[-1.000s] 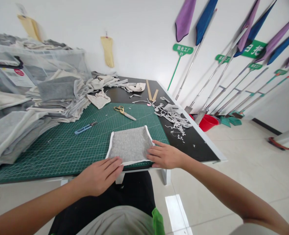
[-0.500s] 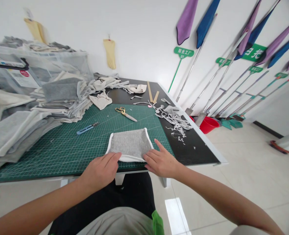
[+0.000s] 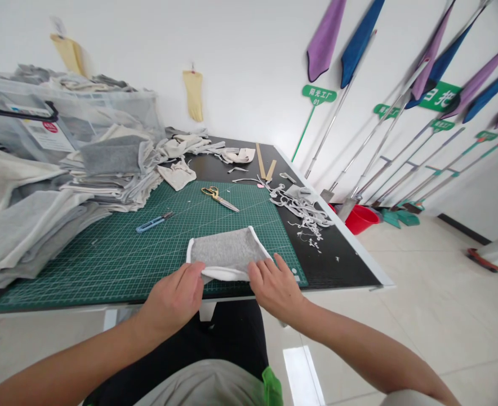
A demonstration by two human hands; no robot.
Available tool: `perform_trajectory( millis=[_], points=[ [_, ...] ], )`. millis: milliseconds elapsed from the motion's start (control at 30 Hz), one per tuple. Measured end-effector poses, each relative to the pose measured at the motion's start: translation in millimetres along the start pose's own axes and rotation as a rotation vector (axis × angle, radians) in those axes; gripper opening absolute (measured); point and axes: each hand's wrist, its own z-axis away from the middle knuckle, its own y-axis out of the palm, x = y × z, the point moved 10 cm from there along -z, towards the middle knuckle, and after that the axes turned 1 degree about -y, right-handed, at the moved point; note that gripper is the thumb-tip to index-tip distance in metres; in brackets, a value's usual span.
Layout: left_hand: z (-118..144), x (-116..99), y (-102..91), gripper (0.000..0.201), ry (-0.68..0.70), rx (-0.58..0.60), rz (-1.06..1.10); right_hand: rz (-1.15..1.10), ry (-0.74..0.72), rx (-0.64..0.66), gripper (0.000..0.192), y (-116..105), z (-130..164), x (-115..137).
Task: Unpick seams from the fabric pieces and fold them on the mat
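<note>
A grey fabric piece [image 3: 226, 252] with white edging lies on the green cutting mat [image 3: 118, 254] at the table's near edge. Its near edge is lifted and curled. My left hand [image 3: 173, 301] pinches the near left corner of the piece. My right hand [image 3: 274, 287] grips the near right corner, fingers on top of the white edge. Both hands sit at the table's front edge above my lap.
Gold-handled scissors [image 3: 219, 198] and a blue thread snipper [image 3: 152, 222] lie on the mat behind the piece. Stacks of folded fabric [image 3: 33, 220] fill the left side. Fabric scraps [image 3: 302, 208] lie at the right. A red bucket [image 3: 361, 218] and mops stand by the wall.
Both hands went from lying flat on the piece to gripping its near corners. The near edge has lifted and pulled toward me.
</note>
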Motion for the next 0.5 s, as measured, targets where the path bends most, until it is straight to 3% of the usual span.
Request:
perform_trajectory(
  millis=[167, 267, 367, 500],
  points=[
    [6.8, 6.8, -5.2, 0.032, 0.097, -0.027, -0.032, -0.075, -0.140, 0.000, 0.019, -7.8, 3.6, -1.5],
    [20.4, 1.2, -8.4, 0.040, 0.351, -0.018, 0.045, -0.119, -0.228, -0.065, 0.017, -18.7, 8.7, -7.4],
    [36.6, -1.1, -7.8, 0.041, 0.562, 0.073, 0.140, -0.140, -0.293, -0.158, 0.015, -27.8, 16.9, -13.5],
    [41.6, 2.4, -4.8, 0.037, 0.576, 0.170, 0.138, -0.134, -0.328, -0.191, 0.014, -28.0, 24.8, -14.4]
  ],
)
